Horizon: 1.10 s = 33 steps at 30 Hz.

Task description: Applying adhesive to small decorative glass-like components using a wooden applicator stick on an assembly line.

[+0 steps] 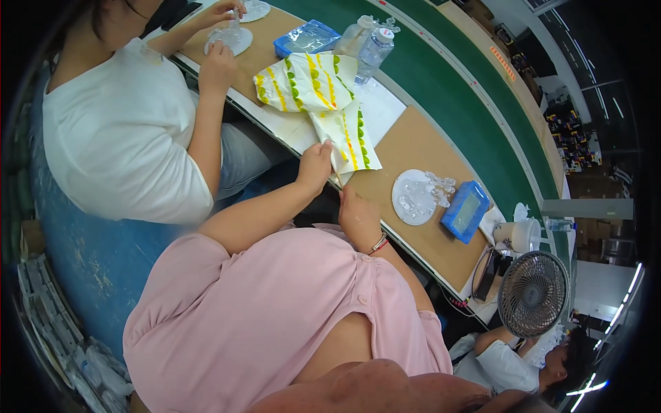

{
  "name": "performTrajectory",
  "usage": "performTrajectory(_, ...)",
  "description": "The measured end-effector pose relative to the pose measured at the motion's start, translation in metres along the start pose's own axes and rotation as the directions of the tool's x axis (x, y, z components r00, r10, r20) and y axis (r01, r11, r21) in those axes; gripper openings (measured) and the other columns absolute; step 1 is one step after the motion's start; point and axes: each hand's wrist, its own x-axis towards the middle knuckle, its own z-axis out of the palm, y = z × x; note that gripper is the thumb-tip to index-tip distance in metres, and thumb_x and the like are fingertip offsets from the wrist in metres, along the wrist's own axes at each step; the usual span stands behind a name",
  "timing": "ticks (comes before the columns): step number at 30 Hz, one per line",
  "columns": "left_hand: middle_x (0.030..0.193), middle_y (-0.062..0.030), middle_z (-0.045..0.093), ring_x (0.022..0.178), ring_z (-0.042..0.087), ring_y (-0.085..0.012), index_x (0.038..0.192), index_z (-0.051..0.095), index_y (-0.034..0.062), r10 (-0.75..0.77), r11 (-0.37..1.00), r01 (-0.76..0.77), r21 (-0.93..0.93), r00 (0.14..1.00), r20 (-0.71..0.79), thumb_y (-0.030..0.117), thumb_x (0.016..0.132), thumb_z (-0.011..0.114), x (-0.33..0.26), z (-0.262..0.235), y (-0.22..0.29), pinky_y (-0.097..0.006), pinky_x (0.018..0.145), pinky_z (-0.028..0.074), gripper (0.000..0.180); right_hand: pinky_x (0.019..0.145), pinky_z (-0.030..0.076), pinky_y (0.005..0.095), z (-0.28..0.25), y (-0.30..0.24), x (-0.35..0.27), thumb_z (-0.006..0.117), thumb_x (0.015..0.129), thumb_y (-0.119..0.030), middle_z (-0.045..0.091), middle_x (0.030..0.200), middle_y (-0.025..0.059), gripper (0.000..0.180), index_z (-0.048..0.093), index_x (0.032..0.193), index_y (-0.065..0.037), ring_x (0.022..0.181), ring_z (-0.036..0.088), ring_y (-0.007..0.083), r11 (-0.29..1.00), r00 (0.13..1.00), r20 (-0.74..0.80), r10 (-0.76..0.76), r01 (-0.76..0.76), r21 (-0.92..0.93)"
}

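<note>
A white cloth (323, 89) with yellow stripes and green dots lies crumpled on the brown worktable (413, 144). My left hand (315, 165) pinches the cloth's lower corner at the table's near edge. Just below that corner, at the same edge, is my right hand (357, 215), with a bracelet on its wrist. Its back faces the camera and the fingers curl out of sight, so I cannot tell whether it holds anything. My pink-shirted body fills the lower middle.
To the right are a white round plate (407, 199) with clear plastic parts, a blue box (465, 211), a white cup (518, 235) and a small fan (533, 292). A person in white (117, 131) handles clear parts at upper left. Bottles (372, 48), a blue tray (306, 38) and a green conveyor (454, 96) lie beyond.
</note>
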Motion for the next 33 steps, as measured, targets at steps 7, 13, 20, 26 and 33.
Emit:
performTrajectory(7,0.079,-0.0076,0.063,0.066,0.059,-0.0137,0.092,0.061,-0.0022,0.146,0.975,-0.131,0.177,0.986,-0.075,0.025,0.098,0.046,0.005,-0.003,-0.005,-0.028,0.059,0.048,0.032,0.043,0.04,0.0363,0.011,0.014,0.002,0.047,0.096,-0.023,0.054,0.054,0.0095,0.021,0.051,0.087,-0.004,0.044,0.053,0.0222,0.803,0.992,0.096,0.086,-0.126,0.582)
performTrajectory(13,0.076,-0.0107,0.063,0.065,0.058,-0.0153,0.088,0.061,-0.0051,0.093,0.99,-0.082,0.116,0.992,-0.09,0.025,0.096,0.046,-0.003,0.003,0.008,-0.03,0.06,0.046,0.035,0.04,0.036,0.0313,0.005,0.02,0.0,0.045,0.096,-0.021,0.05,0.051,0.005,0.019,0.051,0.089,-0.004,0.04,0.046,0.0159,0.179,0.885,0.461,0.066,-0.465,0.867)
performTrajectory(20,0.081,-0.0093,0.063,0.066,0.059,-0.0143,0.096,0.06,-0.0046,0.08,0.992,-0.072,0.102,0.994,-0.072,0.024,0.098,0.045,-0.001,0.001,0.003,-0.028,0.06,0.048,0.033,0.048,0.045,0.044,-0.007,-0.002,-0.008,0.047,0.094,-0.018,0.06,0.063,0.021,0.015,0.051,0.089,-0.005,0.054,0.06,0.0336,1.0,0.994,0.107,0.021,-0.02,-0.013)
performTrajectory(26,0.078,-0.0084,0.063,0.066,0.057,-0.0132,0.09,0.062,-0.0042,0.04,0.995,-0.032,0.096,0.996,-0.085,0.023,0.097,0.046,-0.007,0.003,0.01,-0.027,0.06,0.045,0.032,0.046,0.044,0.0408,-0.004,0.002,-0.01,0.047,0.094,-0.019,0.058,0.058,0.0186,0.016,0.05,0.089,-0.005,0.052,0.06,0.0306,0.989,1.0,-0.001,-0.003,0.003,0.15)
performTrajectory(33,0.07,-0.007,0.06,0.061,0.053,-0.0117,0.082,0.061,-0.0044,0.082,0.997,-0.079,0.025,0.988,-0.13,0.022,0.095,0.048,-0.009,0.006,0.009,-0.027,0.057,0.042,0.032,0.046,0.044,0.042,-0.009,0.013,-0.015,0.047,0.095,-0.019,0.058,0.057,0.0181,0.017,0.049,0.088,-0.004,0.052,0.059,0.0321,0.128,0.856,0.516,0.031,-0.516,0.847)
